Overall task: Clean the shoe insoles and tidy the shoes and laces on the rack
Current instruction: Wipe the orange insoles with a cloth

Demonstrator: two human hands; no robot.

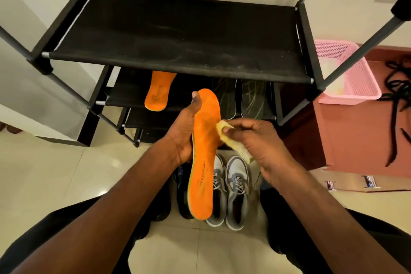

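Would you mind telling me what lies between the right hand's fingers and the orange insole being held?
In the head view, a yellow cloth lies there: the right hand pinches it against the edge of the orange insole, which the left hand holds.

Single head-worn wide-angle view, looking forward and steeply down, close above the forearms, facing the shoe rack [178,35], floor [66,173] near, frame edges bent by the lens

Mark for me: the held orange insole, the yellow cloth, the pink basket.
held orange insole [203,158]: head view, middle of its top face, below the left thumb.
yellow cloth [233,143]: head view, the fold hanging under the right fingers.
pink basket [353,78]: head view, its perforated right side wall.
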